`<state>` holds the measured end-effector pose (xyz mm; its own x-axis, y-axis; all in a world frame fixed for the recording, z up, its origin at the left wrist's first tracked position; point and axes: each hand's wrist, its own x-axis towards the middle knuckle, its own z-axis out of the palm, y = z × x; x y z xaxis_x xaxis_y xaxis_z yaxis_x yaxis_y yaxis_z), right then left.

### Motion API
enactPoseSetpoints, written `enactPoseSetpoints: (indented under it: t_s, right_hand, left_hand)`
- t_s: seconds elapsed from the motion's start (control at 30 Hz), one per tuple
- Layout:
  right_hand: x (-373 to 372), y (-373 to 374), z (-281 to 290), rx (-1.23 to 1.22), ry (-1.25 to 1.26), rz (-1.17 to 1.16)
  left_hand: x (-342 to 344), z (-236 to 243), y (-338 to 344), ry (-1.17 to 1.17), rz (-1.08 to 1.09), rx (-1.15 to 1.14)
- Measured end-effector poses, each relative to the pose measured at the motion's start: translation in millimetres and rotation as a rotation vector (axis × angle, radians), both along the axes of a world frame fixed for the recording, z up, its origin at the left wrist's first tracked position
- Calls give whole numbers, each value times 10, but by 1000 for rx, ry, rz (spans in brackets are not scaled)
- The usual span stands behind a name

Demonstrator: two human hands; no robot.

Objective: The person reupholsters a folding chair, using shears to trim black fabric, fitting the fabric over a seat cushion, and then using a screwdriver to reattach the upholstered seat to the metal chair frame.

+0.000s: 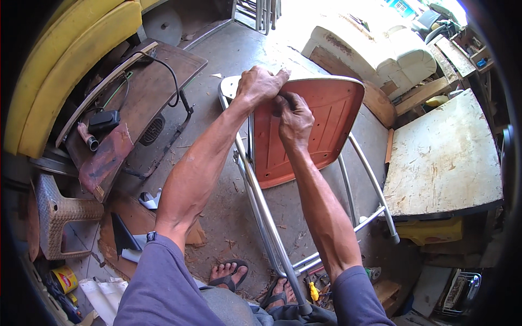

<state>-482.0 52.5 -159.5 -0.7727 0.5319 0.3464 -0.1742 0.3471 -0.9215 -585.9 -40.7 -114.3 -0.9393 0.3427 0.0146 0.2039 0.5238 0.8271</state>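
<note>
A folding chair stands in front of me, with a metal tube frame (380,201) and a red-orange seat panel (315,130) whose metal rim curves round it. My left hand (259,84) is closed on the top edge of the panel, near a white piece (230,86) at its left corner. Just below and right of it, my right hand (293,119) has its fingers curled tight against the red surface. Whatever those fingers hold, if anything, is hidden. The frame's long tubes slant down toward my feet.
A low wooden board (174,68) with cables and tools lies left, beside yellow cushions (70,60) and a woven plastic stool (57,217). A worn pale board (440,152) and old sofa (408,57) stand right. A yellow-handled screwdriver (314,290) lies by my sandalled feet.
</note>
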Motion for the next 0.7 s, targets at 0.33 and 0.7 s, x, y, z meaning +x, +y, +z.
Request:
enactPoseSetpoints:
  t_s: [0.33, 0.7]
  right_hand:
    - [47, -151, -31, 412, 70, -157]
    - [28, -38, 220, 16, -77, 27]
  left_hand:
    - [-22, -9, 55, -29, 24, 0]
    - [-5, 84, 8, -134, -29, -14]
